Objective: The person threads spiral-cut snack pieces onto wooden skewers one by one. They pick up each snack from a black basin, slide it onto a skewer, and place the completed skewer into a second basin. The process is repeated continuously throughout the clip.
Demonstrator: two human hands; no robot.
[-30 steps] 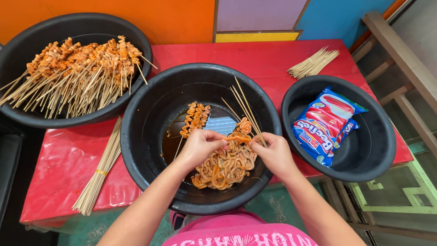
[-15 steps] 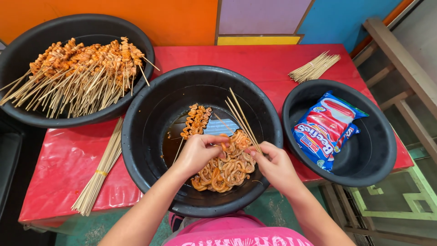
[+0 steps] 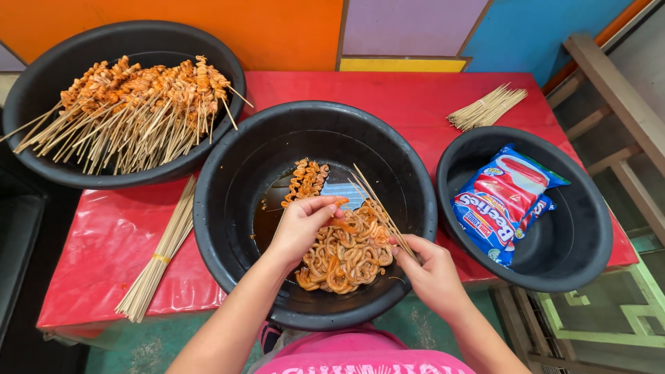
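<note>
My left hand (image 3: 303, 223) pinches an orange marinated meat strip (image 3: 341, 224) above the pile of curled strips (image 3: 346, 253) in the middle black basin (image 3: 228, 180). My right hand (image 3: 431, 269) grips a small bunch of bamboo sticks (image 3: 377, 206) that slant up and left over the pile. One filled skewer (image 3: 305, 181) lies in the brown marinade behind my left hand. The fingertips of both hands are a short way apart.
A black basin (image 3: 41, 76) at the back left holds several finished skewers (image 3: 131, 111). A black basin (image 3: 589, 208) on the right holds a blue and red packet (image 3: 506, 197). Bundles of bare sticks lie on the red table (image 3: 409, 90) at left (image 3: 163, 253) and back right (image 3: 485, 107).
My right hand has drawn back toward me and lower with the sticks. My left hand lifted a strip off the pile and holds it apart from the sticks.
</note>
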